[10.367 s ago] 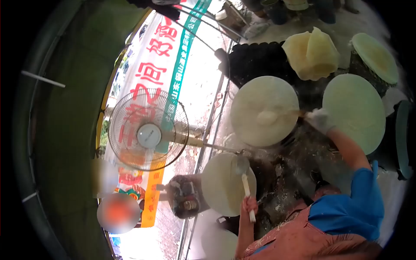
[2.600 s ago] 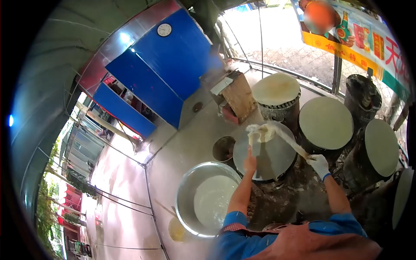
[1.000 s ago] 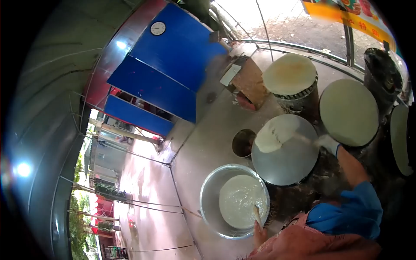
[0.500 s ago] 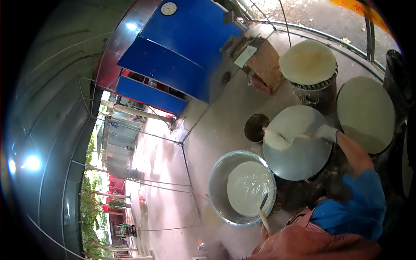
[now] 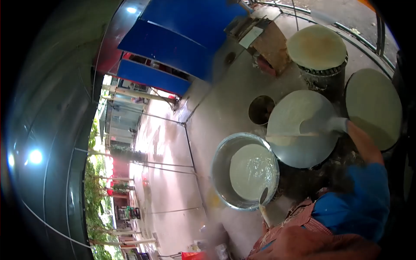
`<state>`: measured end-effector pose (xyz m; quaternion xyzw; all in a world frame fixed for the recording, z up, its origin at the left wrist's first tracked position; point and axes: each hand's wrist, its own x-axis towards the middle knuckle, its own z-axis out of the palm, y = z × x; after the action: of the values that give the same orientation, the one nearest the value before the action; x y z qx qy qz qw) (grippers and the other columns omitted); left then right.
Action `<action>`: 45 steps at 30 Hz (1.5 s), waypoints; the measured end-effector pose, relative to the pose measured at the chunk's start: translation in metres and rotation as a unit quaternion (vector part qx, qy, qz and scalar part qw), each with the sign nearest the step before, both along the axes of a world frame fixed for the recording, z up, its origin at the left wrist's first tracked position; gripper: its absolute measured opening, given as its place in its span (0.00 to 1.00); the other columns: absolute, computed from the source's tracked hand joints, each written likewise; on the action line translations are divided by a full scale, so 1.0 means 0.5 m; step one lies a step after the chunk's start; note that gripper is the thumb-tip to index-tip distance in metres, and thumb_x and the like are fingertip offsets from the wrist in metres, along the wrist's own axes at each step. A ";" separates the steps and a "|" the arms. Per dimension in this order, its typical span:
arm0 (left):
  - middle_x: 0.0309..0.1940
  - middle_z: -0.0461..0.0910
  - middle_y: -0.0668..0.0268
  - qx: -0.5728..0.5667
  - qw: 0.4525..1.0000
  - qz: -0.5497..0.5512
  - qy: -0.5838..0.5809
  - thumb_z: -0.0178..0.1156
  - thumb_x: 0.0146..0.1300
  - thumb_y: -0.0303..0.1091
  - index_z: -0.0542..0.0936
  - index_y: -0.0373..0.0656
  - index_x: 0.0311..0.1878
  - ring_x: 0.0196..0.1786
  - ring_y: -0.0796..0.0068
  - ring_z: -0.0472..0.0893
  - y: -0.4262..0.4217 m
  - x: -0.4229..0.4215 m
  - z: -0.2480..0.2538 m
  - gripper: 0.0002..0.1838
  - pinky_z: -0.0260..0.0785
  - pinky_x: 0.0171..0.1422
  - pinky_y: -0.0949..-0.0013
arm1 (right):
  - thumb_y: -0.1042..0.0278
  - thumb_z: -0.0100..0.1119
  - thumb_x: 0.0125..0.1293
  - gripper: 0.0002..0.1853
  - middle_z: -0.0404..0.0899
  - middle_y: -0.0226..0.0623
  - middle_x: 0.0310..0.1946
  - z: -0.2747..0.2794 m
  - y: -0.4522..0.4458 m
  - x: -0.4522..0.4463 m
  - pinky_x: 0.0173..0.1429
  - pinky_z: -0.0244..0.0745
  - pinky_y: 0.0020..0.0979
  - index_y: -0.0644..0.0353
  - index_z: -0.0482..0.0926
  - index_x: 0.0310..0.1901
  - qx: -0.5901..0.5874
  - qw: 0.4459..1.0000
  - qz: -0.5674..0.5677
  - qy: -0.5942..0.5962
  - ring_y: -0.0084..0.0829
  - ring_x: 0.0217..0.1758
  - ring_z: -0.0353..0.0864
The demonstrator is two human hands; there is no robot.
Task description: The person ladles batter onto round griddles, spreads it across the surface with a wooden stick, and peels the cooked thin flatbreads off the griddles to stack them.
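Note:
My right hand (image 5: 337, 125), in a pale glove, is closed on a thin wooden batter spreader (image 5: 288, 135) lying across the round griddle (image 5: 310, 159). Pale batter (image 5: 291, 108) coats the upper and left part of the plate; the lower right shows bare grey metal. Low in the view, my left hand (image 5: 264, 228), mostly hidden, is closed around the light handle of a ladle (image 5: 264, 213). The ladle's dark bowl reaches over the near rim of a large metal basin (image 5: 221, 169), which holds white liquid batter (image 5: 248, 169).
Above the griddle stands a drum-shaped stove with a pale round top (image 5: 316, 47). Another batter-coated round plate (image 5: 373, 110) lies to the right. A dark round pot (image 5: 261, 110) sits left of the griddle, and a worn cardboard box (image 5: 271, 45) farther off.
The spreader has swept round, and the batter now covers more of the griddle's upper part. My left hand still holds the ladle at the basin's rim. The whole view has shifted slightly.

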<state>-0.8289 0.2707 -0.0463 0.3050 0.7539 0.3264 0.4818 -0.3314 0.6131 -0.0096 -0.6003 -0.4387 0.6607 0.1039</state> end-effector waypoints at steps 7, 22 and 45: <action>0.30 0.75 0.64 0.007 0.999 0.040 -0.026 0.53 0.61 0.26 0.59 0.47 0.70 0.27 0.79 0.70 -0.031 0.011 -0.008 0.32 0.65 0.29 0.71 | 0.67 0.63 0.50 0.09 0.74 0.33 0.16 -0.224 0.097 0.050 0.16 0.66 0.32 0.60 0.84 0.34 0.180 0.970 -0.097 0.128 0.28 0.13 0.72; 0.28 0.73 0.66 0.038 0.990 0.086 -0.108 0.51 0.62 0.26 0.59 0.47 0.70 0.25 0.80 0.70 -0.121 -0.014 0.002 0.31 0.64 0.27 0.73 | 0.67 0.67 0.49 0.07 0.74 0.31 0.17 0.068 0.082 -0.039 0.21 0.66 0.34 0.60 0.82 0.29 0.105 0.993 -0.021 0.043 0.25 0.18 0.72; 0.14 0.61 0.70 -0.002 0.966 -0.117 -0.229 0.48 0.67 0.29 0.54 0.55 0.65 0.11 0.80 0.61 -0.156 -0.348 0.097 0.25 0.53 0.12 0.74 | 0.53 0.57 0.61 0.16 0.82 0.41 0.38 -0.075 -0.629 -0.543 0.46 0.74 0.39 0.48 0.82 0.48 0.293 0.863 -0.215 -0.352 0.43 0.40 0.80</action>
<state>-1.0029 0.1926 0.0022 0.3073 0.5835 0.3273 0.6768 -0.6030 0.2988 -0.0469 -0.8143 -0.4791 0.2082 0.2532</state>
